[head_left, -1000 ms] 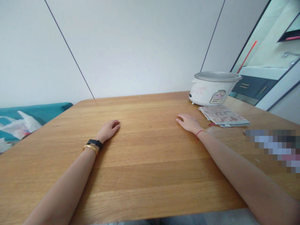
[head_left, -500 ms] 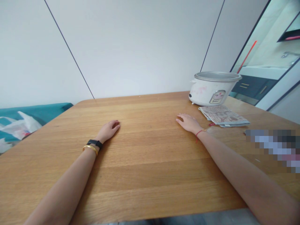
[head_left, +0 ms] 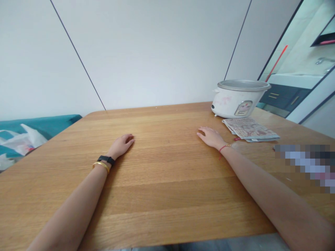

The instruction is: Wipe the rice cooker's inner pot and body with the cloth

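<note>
My left hand (head_left: 121, 145) rests on the wooden table (head_left: 162, 181) left of centre, thumb apart from the curved fingers, with nothing in it. On the right side of the tabletop lies my right hand (head_left: 211, 137), also holding nothing, its fingers loosely extended and thumb apart. A folded patterned cloth (head_left: 251, 129) is the nearest thing to my right hand, just beyond it to the right; the two do not touch. Behind the cloth stands a white rice cooker (head_left: 232, 101) with no lid on and a grey rim.
A blurred-out flat item (head_left: 306, 164) lies at the table's right edge. White plastic bags (head_left: 24, 139) sit on a teal seat (head_left: 57, 122) at the left. A white panelled wall (head_left: 157, 52) rises behind the table. At the far right, an opening shows a sink cabinet (head_left: 285, 97).
</note>
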The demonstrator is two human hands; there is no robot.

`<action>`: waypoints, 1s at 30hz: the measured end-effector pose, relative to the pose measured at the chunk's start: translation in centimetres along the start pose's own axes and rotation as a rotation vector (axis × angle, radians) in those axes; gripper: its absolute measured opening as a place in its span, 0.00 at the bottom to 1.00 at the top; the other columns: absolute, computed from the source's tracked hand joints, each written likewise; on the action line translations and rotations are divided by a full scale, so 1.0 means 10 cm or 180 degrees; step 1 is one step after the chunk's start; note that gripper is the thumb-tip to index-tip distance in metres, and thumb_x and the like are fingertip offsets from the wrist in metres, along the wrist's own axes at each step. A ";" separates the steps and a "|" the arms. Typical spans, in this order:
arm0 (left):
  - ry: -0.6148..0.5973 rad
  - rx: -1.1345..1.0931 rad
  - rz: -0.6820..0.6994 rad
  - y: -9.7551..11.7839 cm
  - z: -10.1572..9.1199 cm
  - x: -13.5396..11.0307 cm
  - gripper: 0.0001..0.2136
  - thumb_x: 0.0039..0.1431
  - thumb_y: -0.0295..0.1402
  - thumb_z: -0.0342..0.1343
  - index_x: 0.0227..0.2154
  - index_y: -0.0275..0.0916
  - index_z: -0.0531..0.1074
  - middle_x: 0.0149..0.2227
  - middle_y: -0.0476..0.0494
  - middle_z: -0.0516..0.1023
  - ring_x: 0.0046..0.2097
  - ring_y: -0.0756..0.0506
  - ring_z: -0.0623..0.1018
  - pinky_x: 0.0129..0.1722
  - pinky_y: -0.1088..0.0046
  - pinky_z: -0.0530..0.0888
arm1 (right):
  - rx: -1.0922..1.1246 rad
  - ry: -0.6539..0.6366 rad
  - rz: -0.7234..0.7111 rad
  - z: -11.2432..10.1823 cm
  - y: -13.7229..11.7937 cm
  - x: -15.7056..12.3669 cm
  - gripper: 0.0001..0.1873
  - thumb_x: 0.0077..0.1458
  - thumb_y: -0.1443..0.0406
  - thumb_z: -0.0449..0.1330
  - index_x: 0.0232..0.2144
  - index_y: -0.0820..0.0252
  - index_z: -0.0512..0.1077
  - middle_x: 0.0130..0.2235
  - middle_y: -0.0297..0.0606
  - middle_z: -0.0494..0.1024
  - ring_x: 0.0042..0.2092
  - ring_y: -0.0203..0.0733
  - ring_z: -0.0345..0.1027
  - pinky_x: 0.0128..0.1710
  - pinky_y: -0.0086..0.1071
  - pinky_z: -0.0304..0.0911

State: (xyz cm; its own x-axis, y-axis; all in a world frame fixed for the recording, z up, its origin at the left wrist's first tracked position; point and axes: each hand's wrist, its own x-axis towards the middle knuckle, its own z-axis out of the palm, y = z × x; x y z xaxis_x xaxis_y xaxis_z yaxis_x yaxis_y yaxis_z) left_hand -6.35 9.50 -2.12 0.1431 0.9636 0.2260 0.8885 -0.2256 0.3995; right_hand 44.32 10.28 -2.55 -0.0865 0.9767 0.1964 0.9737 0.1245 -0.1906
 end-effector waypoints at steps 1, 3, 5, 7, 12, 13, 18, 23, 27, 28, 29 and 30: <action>0.0003 -0.0001 -0.0010 0.00 0.00 0.00 0.31 0.63 0.53 0.47 0.57 0.34 0.75 0.61 0.31 0.77 0.62 0.32 0.77 0.65 0.53 0.70 | -0.0010 -0.0007 0.0006 0.00 0.00 0.00 0.27 0.71 0.55 0.50 0.63 0.61 0.73 0.69 0.47 0.69 0.70 0.54 0.61 0.71 0.51 0.54; 0.0003 -0.0031 -0.0027 -0.01 0.01 0.00 0.32 0.63 0.54 0.47 0.57 0.34 0.75 0.61 0.30 0.78 0.61 0.32 0.77 0.65 0.53 0.71 | -0.0009 -0.0010 0.0010 0.00 0.00 0.00 0.27 0.71 0.55 0.50 0.63 0.61 0.73 0.69 0.47 0.68 0.70 0.54 0.61 0.71 0.50 0.54; 0.0012 -0.0070 -0.0038 -0.02 0.02 0.00 0.31 0.63 0.53 0.47 0.57 0.34 0.75 0.60 0.30 0.78 0.61 0.33 0.77 0.64 0.54 0.71 | 0.0002 0.0002 -0.0005 0.00 0.00 0.00 0.27 0.71 0.55 0.50 0.63 0.61 0.73 0.69 0.48 0.69 0.70 0.53 0.61 0.71 0.50 0.54; 0.0013 -0.0074 -0.0042 -0.03 0.02 0.01 0.31 0.62 0.53 0.47 0.57 0.34 0.75 0.60 0.31 0.78 0.61 0.33 0.77 0.65 0.54 0.71 | 0.0008 0.0013 -0.0016 0.00 0.00 0.00 0.27 0.71 0.55 0.50 0.63 0.62 0.73 0.69 0.49 0.69 0.70 0.53 0.62 0.71 0.50 0.55; 0.0002 -0.0029 -0.0022 -0.04 0.02 0.01 0.29 0.63 0.53 0.48 0.56 0.36 0.76 0.61 0.32 0.77 0.62 0.34 0.77 0.65 0.55 0.70 | 0.0002 0.0005 -0.0022 0.01 0.01 0.01 0.27 0.71 0.55 0.50 0.63 0.61 0.73 0.69 0.48 0.69 0.70 0.54 0.61 0.71 0.52 0.55; 0.0003 -0.0027 -0.0020 -0.04 0.02 0.01 0.29 0.63 0.53 0.48 0.55 0.36 0.76 0.61 0.32 0.78 0.62 0.33 0.77 0.65 0.54 0.70 | -0.0001 0.0007 -0.0021 0.01 0.01 0.01 0.27 0.71 0.55 0.49 0.63 0.61 0.73 0.69 0.47 0.69 0.70 0.54 0.61 0.71 0.52 0.54; 0.0019 -0.0025 0.0025 -0.04 0.02 0.01 0.30 0.63 0.53 0.47 0.55 0.35 0.76 0.61 0.30 0.78 0.61 0.32 0.77 0.65 0.53 0.71 | 0.0026 0.0000 0.0009 0.01 0.01 0.00 0.27 0.71 0.55 0.50 0.63 0.61 0.73 0.69 0.47 0.68 0.71 0.55 0.60 0.71 0.53 0.54; 0.0009 -0.0034 0.0034 -0.04 0.03 0.01 0.31 0.63 0.53 0.47 0.56 0.33 0.75 0.61 0.29 0.77 0.62 0.32 0.77 0.66 0.52 0.70 | 0.0023 -0.0024 0.0012 0.00 -0.01 0.00 0.28 0.71 0.55 0.50 0.64 0.63 0.72 0.69 0.47 0.68 0.71 0.54 0.60 0.72 0.51 0.53; 0.0033 -0.0034 0.0046 -0.04 0.03 0.01 0.30 0.63 0.53 0.47 0.55 0.34 0.76 0.61 0.30 0.77 0.62 0.32 0.76 0.66 0.53 0.70 | -0.0007 -0.0018 0.0006 0.00 0.00 0.00 0.27 0.71 0.55 0.50 0.64 0.61 0.72 0.69 0.46 0.68 0.71 0.54 0.60 0.72 0.51 0.53; 0.0038 -0.0040 0.0049 -0.04 0.02 0.01 0.29 0.63 0.53 0.48 0.55 0.35 0.76 0.61 0.30 0.77 0.62 0.32 0.76 0.66 0.53 0.70 | -0.0009 -0.0010 0.0002 0.00 0.00 0.00 0.27 0.71 0.55 0.50 0.63 0.60 0.73 0.69 0.45 0.68 0.71 0.54 0.60 0.72 0.51 0.53; 0.0042 -0.0050 0.0046 -0.04 0.02 0.01 0.29 0.63 0.53 0.48 0.54 0.35 0.76 0.61 0.31 0.77 0.62 0.32 0.76 0.66 0.53 0.70 | -0.0008 -0.0001 -0.0001 0.00 0.00 0.00 0.27 0.71 0.55 0.50 0.63 0.60 0.73 0.69 0.45 0.69 0.70 0.54 0.61 0.72 0.51 0.53; 0.0046 -0.0061 0.0044 -0.04 0.02 0.02 0.29 0.63 0.52 0.48 0.54 0.36 0.77 0.61 0.31 0.77 0.62 0.32 0.76 0.66 0.53 0.70 | -0.0005 0.0005 -0.0002 0.00 0.00 0.00 0.26 0.71 0.55 0.50 0.63 0.61 0.73 0.69 0.46 0.69 0.70 0.54 0.61 0.72 0.51 0.53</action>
State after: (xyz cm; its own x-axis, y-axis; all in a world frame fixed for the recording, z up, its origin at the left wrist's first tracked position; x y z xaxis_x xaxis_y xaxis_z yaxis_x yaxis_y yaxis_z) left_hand -6.56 9.77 -2.42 0.1487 0.9582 0.2445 0.8780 -0.2417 0.4132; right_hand 44.35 10.29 -2.60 -0.0867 0.9763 0.1982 0.9740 0.1249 -0.1890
